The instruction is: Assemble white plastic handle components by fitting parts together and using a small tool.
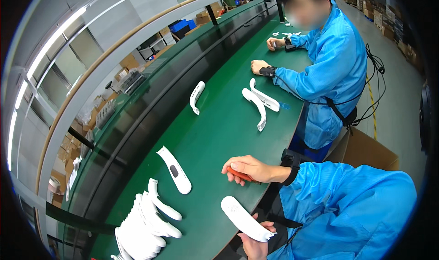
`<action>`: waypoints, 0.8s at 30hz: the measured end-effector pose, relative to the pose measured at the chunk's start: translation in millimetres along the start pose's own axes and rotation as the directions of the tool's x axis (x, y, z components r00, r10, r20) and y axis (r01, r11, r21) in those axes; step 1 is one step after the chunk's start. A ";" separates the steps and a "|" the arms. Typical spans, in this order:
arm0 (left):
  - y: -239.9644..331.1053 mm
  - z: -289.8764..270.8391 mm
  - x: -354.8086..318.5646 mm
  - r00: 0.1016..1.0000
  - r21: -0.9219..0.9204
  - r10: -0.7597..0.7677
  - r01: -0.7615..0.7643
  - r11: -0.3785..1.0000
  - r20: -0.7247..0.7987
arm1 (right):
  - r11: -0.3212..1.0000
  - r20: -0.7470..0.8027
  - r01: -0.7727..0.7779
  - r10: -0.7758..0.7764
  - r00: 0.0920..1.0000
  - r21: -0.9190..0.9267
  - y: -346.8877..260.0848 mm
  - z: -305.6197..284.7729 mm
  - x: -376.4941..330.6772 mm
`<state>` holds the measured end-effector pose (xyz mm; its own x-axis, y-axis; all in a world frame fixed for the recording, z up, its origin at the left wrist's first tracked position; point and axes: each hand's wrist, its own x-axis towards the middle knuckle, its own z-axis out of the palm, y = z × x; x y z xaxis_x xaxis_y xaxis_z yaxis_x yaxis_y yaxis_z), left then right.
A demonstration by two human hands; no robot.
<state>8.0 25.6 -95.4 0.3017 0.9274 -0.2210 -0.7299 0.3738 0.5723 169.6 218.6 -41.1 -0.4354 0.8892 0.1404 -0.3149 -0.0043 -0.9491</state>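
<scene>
Closest container to me is an open cardboard box [366, 152] on the right beside the green work surface [215, 145], though I can't make out anything inside, and there are blue bins [181, 26] on the far side, too distant to tell what they hold. The white curved piece [247, 219] is at the near edge, smooth and glossy with one rounded end and a notched one, pinched near that notched end between the left hand's [255, 247] thumb and fingers. Right hand [249, 167] is just beyond it, curled snugly around a red-handled tool [241, 174].
</scene>
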 end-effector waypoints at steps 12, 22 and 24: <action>-15.4 -2.5 21.2 0.993 -0.144 -0.078 0.065 0.987 -0.085 | 0.999 0.041 0.040 -0.039 0.998 -0.028 -34.8 45.7 -19.9; -14.3 6.7 26.4 0.990 -0.208 -0.049 0.020 0.978 -0.134 | 0.992 0.090 0.054 -0.064 0.994 0.111 5.7 81.4 -17.2; -17.4 -0.9 29.3 0.999 -0.157 -0.031 0.033 0.987 0.013 | 0.991 0.088 0.061 -0.072 0.994 0.121 11.7 83.7 -18.1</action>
<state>29.0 46.3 -112.6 0.3322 0.9153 -0.2278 -0.8067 0.4009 0.4341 103.3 164.1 -31.2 -0.4841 0.8435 0.2328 -0.4406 -0.0051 -0.8977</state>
